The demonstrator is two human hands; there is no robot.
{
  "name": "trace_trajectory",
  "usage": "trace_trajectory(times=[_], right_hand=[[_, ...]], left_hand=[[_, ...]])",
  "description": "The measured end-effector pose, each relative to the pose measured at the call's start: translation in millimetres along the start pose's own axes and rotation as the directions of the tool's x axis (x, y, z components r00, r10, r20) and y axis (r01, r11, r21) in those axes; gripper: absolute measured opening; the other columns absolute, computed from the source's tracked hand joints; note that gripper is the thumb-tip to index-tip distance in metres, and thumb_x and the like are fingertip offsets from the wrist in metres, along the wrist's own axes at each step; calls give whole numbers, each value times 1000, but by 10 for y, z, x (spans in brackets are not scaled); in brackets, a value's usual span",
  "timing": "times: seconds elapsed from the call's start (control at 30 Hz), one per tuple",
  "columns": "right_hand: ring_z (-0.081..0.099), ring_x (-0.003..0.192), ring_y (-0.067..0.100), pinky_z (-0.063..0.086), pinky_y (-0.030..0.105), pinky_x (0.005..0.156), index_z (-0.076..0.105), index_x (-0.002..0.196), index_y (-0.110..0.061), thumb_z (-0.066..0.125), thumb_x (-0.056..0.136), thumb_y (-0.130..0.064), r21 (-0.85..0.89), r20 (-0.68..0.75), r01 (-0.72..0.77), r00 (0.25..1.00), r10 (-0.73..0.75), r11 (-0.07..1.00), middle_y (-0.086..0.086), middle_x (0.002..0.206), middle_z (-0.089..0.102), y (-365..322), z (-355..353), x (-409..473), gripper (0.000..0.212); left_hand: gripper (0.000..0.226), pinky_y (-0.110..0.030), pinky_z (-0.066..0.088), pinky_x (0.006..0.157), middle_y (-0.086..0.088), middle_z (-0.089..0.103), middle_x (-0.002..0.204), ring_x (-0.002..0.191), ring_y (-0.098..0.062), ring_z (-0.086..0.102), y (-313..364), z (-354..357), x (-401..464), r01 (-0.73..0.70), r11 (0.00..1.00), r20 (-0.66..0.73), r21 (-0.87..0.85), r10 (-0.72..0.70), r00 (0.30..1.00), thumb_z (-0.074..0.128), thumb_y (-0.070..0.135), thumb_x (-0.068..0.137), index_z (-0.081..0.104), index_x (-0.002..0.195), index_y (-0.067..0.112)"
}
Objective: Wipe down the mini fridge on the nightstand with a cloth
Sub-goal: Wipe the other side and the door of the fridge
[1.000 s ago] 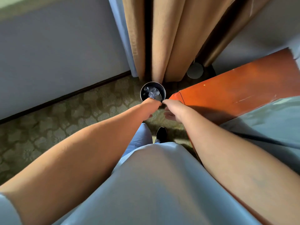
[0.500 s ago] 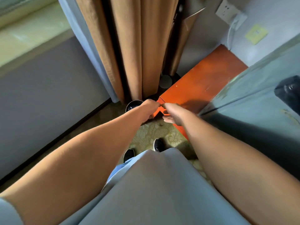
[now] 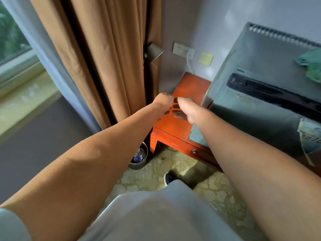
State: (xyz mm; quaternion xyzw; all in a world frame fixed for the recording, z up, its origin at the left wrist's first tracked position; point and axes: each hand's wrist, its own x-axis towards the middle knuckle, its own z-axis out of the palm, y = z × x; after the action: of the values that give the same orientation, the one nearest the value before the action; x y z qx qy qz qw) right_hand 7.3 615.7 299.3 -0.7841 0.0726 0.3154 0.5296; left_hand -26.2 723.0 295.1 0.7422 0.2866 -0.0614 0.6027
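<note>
Orange nightstand [image 3: 175, 126] under grey mini fridge [image 3: 260, 108]

A grey mini fridge [image 3: 260, 94] stands on the orange nightstand [image 3: 175, 126], green cloth [image 3: 311, 65] on top.

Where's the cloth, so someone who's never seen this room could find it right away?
Find the grey mini fridge on the orange nightstand by the wall. The cloth lies crumpled on the fridge's top, towards its right edge, behind the black handle recess. It is the only green, soft thing up there.
</note>
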Motion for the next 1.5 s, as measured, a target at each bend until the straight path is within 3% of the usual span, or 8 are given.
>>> trace_trajectory(times=[0.2,0.47,0.67,1.0,1.1,1.2,1.33,1.5], right_hand=[[74,74,19,56,32,71,69,108,-16,41,99,-21,130,-54,149,988,-143,980,3,95,78,-497,-381,-383,30],[69,78,21,59,31,68,69,107,-13,44,96,-11,214,-229,299,941,-250,930,4,89,72,-999,-1109,-823,27],[72,104,28,62,34,81,67,115,-9,50,98,-12,159,-327,360,898,-295,919,13,115,72,-1037,-1845,-998,24],[63,109,23,56,37,93,68,103,-20,56,98,-18,-144,-454,358,805,-383,923,6,117,66,-812,-3377,-897,13],[61,113,41,53,50,95,69,103,4,52,89,-8,-354,-525,320,710,-470,879,24,116,68,-761,-3825,-800,25],[62,97,46,56,44,80,70,96,1,51,78,-8,-555,-527,232,645,-553,799,25,97,67,-722,-4170,-714,28],[48,98,19,46,30,73,54,107,-34,58,77,-28,-655,-389,195,741,-548,730,-2,106,45,-636,-4449,-395,31],[62,95,25,48,32,69,53,125,-24,59,87,-37,-720,-231,281,765,-601,634,0,104,63,-607,-4566,-16,41]], left_hand=[[32,-32,56,76,-8,60,103,83,-22,59,749,88,-138,-229,973,30,22,229,973,48,12,103,64,127,-2],[29,-33,53,71,-2,68,87,80,-24,66,1620,507,-457,-383,918,76,-102,391,917,39,9,82,65,93,20],[27,-27,49,67,-2,67,94,79,-19,62,2021,1007,-613,-453,883,197,-124,470,861,40,6,92,61,100,21],[31,-34,50,82,-7,62,109,92,-22,57,2449,2039,-641,-552,833,363,27,506,782,57,16,98,57,129,17],[32,-34,47,80,-8,61,108,92,-21,55,2611,2388,-599,-534,845,351,31,491,798,56,14,98,57,130,15],[35,-32,47,78,-10,62,112,93,-21,56,2755,2735,-507,-529,843,337,97,472,814,53,13,99,56,133,13],[22,-29,44,67,-11,61,95,83,-23,55,2892,3126,-401,-511,835,315,204,438,842,46,7,98,61,114,10],[26,-28,48,65,-7,61,84,73,-20,56,2957,3401,-280,-436,864,214,254,389,896,42,10,100,66,108,7]])
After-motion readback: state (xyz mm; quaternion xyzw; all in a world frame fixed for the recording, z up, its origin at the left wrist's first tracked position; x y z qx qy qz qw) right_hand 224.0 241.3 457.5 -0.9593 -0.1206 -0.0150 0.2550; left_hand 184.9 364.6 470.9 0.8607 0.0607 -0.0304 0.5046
